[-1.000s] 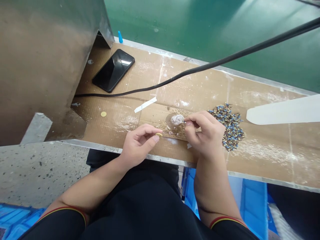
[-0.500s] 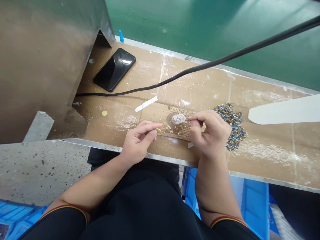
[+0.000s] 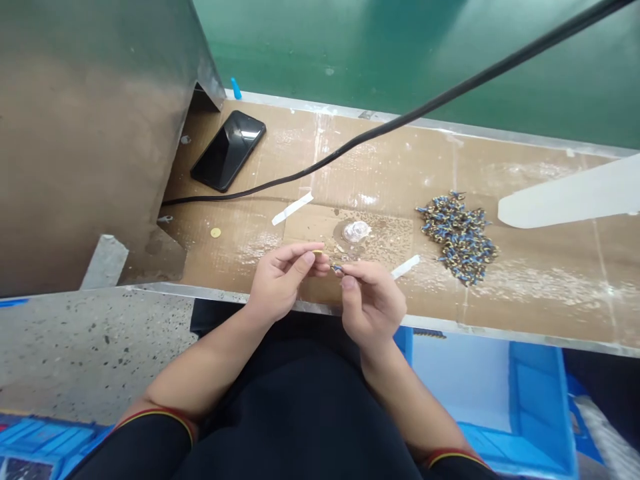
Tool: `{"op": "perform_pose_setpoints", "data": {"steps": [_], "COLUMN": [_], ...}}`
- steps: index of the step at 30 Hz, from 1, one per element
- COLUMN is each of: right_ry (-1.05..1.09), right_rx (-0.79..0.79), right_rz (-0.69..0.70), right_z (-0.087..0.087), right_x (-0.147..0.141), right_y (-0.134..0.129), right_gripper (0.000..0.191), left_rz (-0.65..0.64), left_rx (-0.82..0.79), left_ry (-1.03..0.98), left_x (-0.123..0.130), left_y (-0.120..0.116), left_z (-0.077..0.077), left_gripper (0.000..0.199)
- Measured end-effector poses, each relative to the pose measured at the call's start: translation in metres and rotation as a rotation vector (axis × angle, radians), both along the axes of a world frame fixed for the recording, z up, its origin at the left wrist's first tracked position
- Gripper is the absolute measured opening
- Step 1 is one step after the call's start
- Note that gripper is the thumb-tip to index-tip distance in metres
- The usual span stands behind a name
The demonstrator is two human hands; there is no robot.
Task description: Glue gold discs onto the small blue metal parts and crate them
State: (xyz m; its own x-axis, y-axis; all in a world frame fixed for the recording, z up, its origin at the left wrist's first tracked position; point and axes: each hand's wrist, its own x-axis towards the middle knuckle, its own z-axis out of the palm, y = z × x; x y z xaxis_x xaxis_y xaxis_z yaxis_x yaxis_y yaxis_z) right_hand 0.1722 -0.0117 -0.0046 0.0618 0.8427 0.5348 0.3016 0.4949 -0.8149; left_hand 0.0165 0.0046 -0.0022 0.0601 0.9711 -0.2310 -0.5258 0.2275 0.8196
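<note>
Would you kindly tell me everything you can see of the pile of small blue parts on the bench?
The pile of small parts is a loose, tangled heap of tiny blue-sleeved pieces with brassy metal ends, too small to tell apart. It lies flat on the cardboard-covered bench, right of the clear blob and left of a white blade-shaped piece. Neither hand touches it; the right hand is nearer.

The bench top (image 3: 525,200) is brown cardboard, matt and rough, blotched with shiny dried glue and strips of white tape. Its front edge (image 3: 475,328) is bare, bright metal. The box (image 3: 90,133) at the left is dull brushed sheet metal. The phone (image 3: 229,150) has a glossy black glass face. The cable (image 3: 380,133) is smooth black rubber. The heap of small parts (image 3: 457,237) mixes blue plastic with brassy metal.
</note>
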Motion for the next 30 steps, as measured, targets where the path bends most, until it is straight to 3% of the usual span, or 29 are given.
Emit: {"op": "perform_pose_setpoints", "data": {"steps": [9,23,30], "right_ry": [0.025,-0.049,-0.013], "right_rx": [0.021,-0.009,-0.002], "right_rz": [0.016,0.001,-0.031], "right_z": [0.0029,0.004,0.0027], "right_x": [-0.0079,-0.0063,-0.0075], "right_y": [0.0058,0.0078,0.0064], "right_gripper": [0.02,0.019,0.021], "left_rz": [0.023,0.078,0.089], "left_rx": [-0.05,0.01,0.159], "left_ry": [-0.043,0.153,0.217], "left_x": [-0.0005,0.0054,0.0063], "left_y": [0.0042,0.003,-0.0023], "left_z": [0.0054,0.0051,-0.0001], "left_gripper": [0.031,0.032,0.011]}}
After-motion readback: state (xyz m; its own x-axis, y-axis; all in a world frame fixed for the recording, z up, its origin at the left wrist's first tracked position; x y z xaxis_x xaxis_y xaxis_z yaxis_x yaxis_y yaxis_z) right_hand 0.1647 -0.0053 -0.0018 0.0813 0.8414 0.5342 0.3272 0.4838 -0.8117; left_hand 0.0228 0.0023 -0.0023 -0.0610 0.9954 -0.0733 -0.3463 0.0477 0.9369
